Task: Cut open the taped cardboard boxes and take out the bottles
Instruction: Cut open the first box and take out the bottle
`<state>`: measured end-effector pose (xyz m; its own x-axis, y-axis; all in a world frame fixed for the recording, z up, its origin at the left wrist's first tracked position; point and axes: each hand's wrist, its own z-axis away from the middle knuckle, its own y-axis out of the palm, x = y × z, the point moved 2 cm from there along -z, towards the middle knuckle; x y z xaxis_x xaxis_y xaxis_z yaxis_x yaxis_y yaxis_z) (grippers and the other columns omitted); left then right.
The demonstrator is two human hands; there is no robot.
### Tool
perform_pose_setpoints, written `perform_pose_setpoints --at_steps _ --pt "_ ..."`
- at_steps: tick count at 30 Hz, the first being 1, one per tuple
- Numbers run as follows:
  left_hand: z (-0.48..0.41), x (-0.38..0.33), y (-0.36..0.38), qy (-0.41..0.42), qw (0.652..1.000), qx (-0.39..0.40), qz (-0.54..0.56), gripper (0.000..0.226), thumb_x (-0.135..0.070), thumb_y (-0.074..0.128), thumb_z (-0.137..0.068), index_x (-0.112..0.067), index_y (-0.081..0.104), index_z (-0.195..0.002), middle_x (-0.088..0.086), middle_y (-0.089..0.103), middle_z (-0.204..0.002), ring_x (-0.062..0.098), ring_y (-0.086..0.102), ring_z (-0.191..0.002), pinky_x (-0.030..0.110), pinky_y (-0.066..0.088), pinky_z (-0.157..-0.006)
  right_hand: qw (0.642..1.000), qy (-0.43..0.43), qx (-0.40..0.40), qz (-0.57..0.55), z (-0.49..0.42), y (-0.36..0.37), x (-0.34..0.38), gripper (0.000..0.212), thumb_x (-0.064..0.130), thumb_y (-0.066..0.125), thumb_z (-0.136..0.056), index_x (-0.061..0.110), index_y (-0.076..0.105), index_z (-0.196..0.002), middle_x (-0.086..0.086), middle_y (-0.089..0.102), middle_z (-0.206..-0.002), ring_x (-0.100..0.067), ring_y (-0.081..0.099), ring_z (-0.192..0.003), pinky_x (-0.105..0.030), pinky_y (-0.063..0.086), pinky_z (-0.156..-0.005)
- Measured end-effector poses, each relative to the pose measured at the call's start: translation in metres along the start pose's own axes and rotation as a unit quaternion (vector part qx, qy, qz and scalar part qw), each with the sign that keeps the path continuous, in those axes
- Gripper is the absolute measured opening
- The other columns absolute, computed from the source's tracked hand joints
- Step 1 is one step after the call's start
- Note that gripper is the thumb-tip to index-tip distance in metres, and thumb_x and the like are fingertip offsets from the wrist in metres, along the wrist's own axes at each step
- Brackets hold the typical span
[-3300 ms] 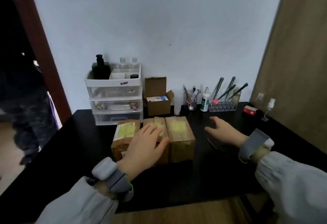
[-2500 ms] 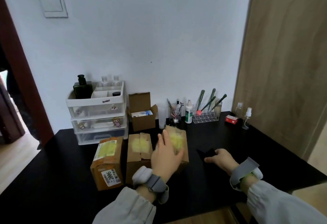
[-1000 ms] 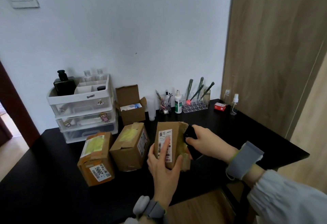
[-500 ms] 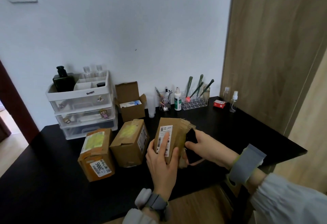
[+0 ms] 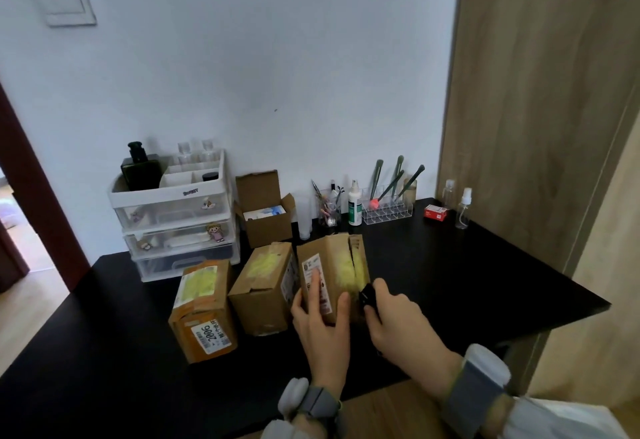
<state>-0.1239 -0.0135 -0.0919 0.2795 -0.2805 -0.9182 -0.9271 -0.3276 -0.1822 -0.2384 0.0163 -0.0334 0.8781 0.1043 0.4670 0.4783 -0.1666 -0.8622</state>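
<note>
Three taped brown cardboard boxes on a black tabletop point(image 5: 467, 276), the rightmost being slit.

From left: an orange-taped cardboard box point(image 5: 202, 310), a plain brown cardboard box point(image 5: 263, 288), then the labelled brown cardboard box point(image 5: 332, 269), top seam split. The left hand point(image 5: 320, 329) clasps its near face; the right hand point(image 5: 398, 321) grips a small black cutter point(image 5: 367, 296) against its right edge.
</note>
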Motion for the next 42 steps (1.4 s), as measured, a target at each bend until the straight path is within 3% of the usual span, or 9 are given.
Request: perform_pose_setpoints --at_steps 10,16,20,24,27,29,33,40,42 --pt "0.003 -0.006 -0.003 -0.039 0.999 0.017 -0.021 0.056 -0.069 0.043 -0.08 -0.078 0.006 -0.12 -0.003 0.02 -0.15 0.025 0.025 -0.137 0.04 0.028 -0.104 0.99 0.047 -0.075 0.108 -0.009 -0.032 -0.046 0.023 0.033 0.045 -0.096 0.024 0.035 -0.114 0.008 0.05 -0.066 -0.006 0.054 -0.053 -0.021 0.041 -0.041" --pt "-0.018 -0.019 -0.006 -0.053 0.973 0.14 -0.173 0.066 -0.055 0.027 -0.095 -0.04 -0.008 -0.148 0.008 0.026 -0.156 0.032 0.027 -0.139 0.047 0.024 -0.113 0.992 0.006 -0.045 0.121 -0.027 -0.043 -0.045 0.036 0.039 0.045 -0.095 0.024 0.036 -0.127 0.005 0.058 -0.083 -0.016 0.063 -0.071 -0.029 0.052 -0.059" --pt "-0.043 -0.047 -0.018 0.021 0.953 0.191 -0.234 0.049 -0.024 0.034 -0.098 -0.045 0.03 -0.142 0.003 0.009 -0.16 0.032 0.034 -0.137 0.047 0.04 -0.104 0.987 -0.031 -0.013 0.159 -0.038 -0.044 -0.032 0.033 0.036 0.044 -0.096 0.022 0.038 -0.125 -0.005 0.065 -0.101 -0.021 0.064 -0.082 -0.027 0.043 -0.059" --pt "-0.056 -0.064 -0.026 0.001 0.954 0.157 -0.256 0.024 -0.043 0.048 -0.092 -0.024 0.052 -0.106 0.006 0.028 -0.147 0.028 0.051 -0.116 0.035 0.045 -0.09 0.987 -0.025 -0.03 0.158 -0.046 -0.038 -0.027 0.031 0.035 0.046 -0.095 0.021 0.041 -0.122 -0.007 0.065 -0.103 -0.026 0.066 -0.09 -0.029 0.04 -0.06" --pt "-0.061 -0.067 -0.033 0.001 0.972 0.097 -0.213 0.018 -0.024 0.056 -0.09 -0.022 0.04 -0.098 0.01 0.036 -0.133 0.024 0.054 -0.096 0.039 0.049 -0.084 0.995 0.056 -0.041 0.07 -0.051 -0.03 -0.039 0.032 0.034 0.049 -0.094 0.017 0.043 -0.121 -0.012 0.064 -0.105 -0.032 0.066 -0.093 -0.035 0.049 -0.064" --pt "-0.061 -0.063 -0.037 -0.026 0.973 0.115 -0.196 0.017 -0.009 0.048 -0.091 -0.024 0.046 -0.099 0.013 0.025 -0.147 0.032 0.048 -0.119 0.043 0.046 -0.095 0.985 0.136 -0.007 -0.104 -0.055 -0.022 -0.05 0.03 0.031 0.054 -0.092 0.013 0.049 -0.115 -0.013 0.063 -0.106 -0.032 0.066 -0.092 -0.04 0.059 -0.062" --pt "-0.052 -0.062 -0.043 -0.058 0.964 0.149 -0.213 0.019 -0.017 0.047 -0.095 -0.024 0.064 -0.1 0.01 0.002 -0.16 0.034 0.039 -0.134 0.037 0.045 -0.097 0.869 0.264 0.055 -0.416 -0.061 -0.005 -0.064 0.024 0.03 0.06 -0.09 0.011 0.061 -0.106 -0.011 0.063 -0.11 -0.025 0.061 -0.098 -0.035 0.059 -0.059" --pt "-0.043 -0.064 -0.045 -0.093 0.961 0.131 -0.225 0.025 -0.042 0.046 -0.095 -0.025 0.062 -0.102 0.008 0.003 -0.159 0.033 0.056 -0.112 0.04 0.05 -0.09 0.81 0.304 -0.037 -0.5 -0.077 0.013 -0.088 0.031 0.032 0.061 -0.089 0.007 0.061 -0.108 -0.006 0.062 -0.09 -0.021 0.06 -0.082 -0.031 0.052 -0.057" --pt "-0.043 -0.062 -0.045 -0.093 0.968 0.113 -0.203 0.019 -0.038 0.049 -0.094 -0.024 0.061 -0.097 0.008 0.007 -0.156 0.031 0.057 -0.107 0.041 0.051 -0.088 0.857 0.299 -0.032 -0.418 -0.078 0.017 -0.096 0.038 0.034 0.062 -0.088 0.005 0.062 -0.113 -0.011 0.066 -0.099 -0.028 0.064 -0.091 -0.041 0.057 -0.076"
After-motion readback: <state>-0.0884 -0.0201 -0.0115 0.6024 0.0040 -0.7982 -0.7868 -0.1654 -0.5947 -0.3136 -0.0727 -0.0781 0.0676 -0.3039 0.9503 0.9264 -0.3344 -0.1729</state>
